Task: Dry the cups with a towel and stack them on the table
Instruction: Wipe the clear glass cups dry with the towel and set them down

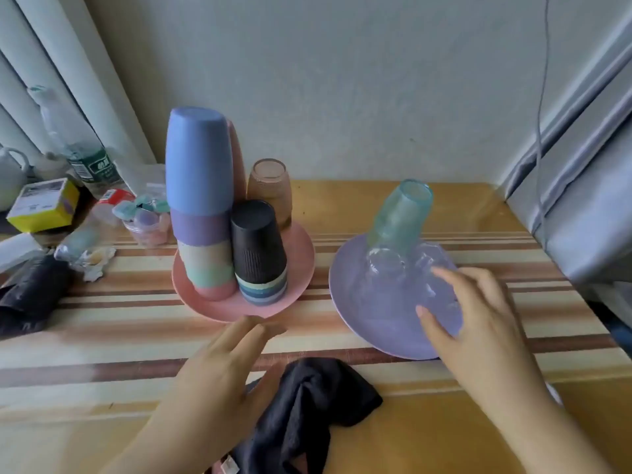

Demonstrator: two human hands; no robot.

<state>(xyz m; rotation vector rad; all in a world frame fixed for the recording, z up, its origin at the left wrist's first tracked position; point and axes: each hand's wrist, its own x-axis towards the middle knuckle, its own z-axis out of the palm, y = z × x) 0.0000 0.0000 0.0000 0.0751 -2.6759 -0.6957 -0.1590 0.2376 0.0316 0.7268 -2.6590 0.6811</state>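
No text can be read with certainty. Printing is seen on the green bottle label (93, 165), the yellow box (42, 205) and the towel tag (229, 466), all too blurred.

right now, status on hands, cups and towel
Both hands open: left hand at pink plate, right hand reaching clear cups. Dark towel untouched. Nothing blocking.

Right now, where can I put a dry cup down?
Bare striped table lies in front of the pink plate, left of the dark towel; another strip runs between the pink and purple plate. The left edge by the yellow box is crowded.
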